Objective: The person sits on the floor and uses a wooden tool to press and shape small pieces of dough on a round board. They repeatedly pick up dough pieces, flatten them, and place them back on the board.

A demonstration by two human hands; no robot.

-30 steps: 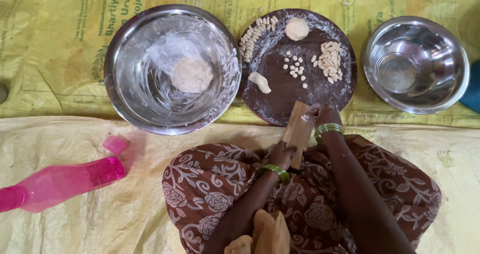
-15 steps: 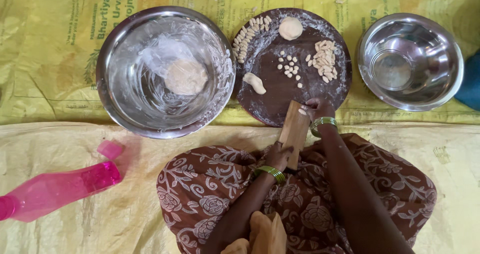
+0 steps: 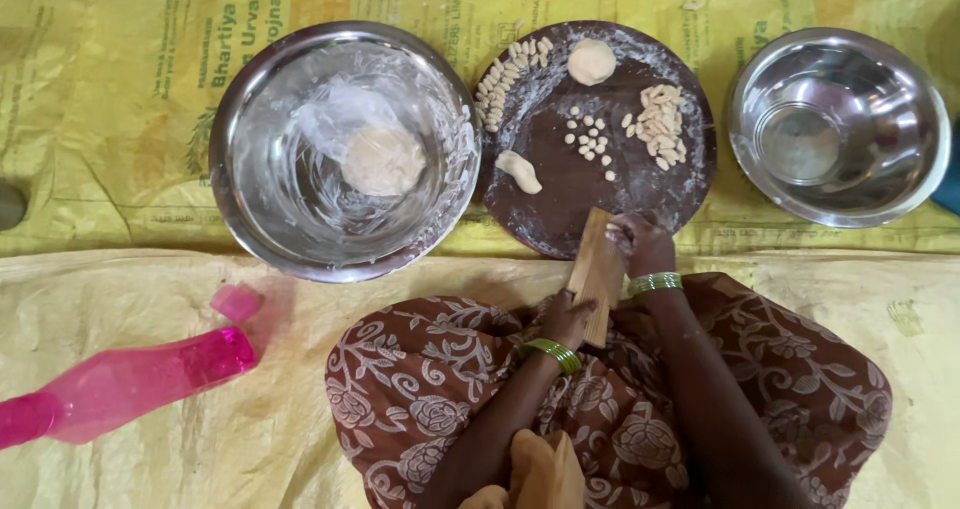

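My left hand (image 3: 566, 319) grips the lower end of a small ridged wooden board (image 3: 594, 269) that leans from my lap onto the edge of a round dark wooden plate (image 3: 560, 194). My right hand (image 3: 638, 241) presses its fingertips on the board's upper end, and what lies under them is hidden. On the floured plate lie a dough ball (image 3: 592, 61), a short dough roll (image 3: 520, 171), several tiny dough bits (image 3: 590, 139), and two heaps of shaped pieces (image 3: 660, 129) (image 3: 505, 77).
A large steel bowl (image 3: 250, 189) holding a dough lump (image 3: 383, 159) stands to the left. An empty steel bowl (image 3: 838, 124) stands to the right. A pink bottle (image 3: 120, 384) and its cap (image 3: 237, 302) lie on the yellow sheet (image 3: 150, 459) at left.
The view has shifted slightly. My hands stay on the board, the right fingertips working near its upper end.
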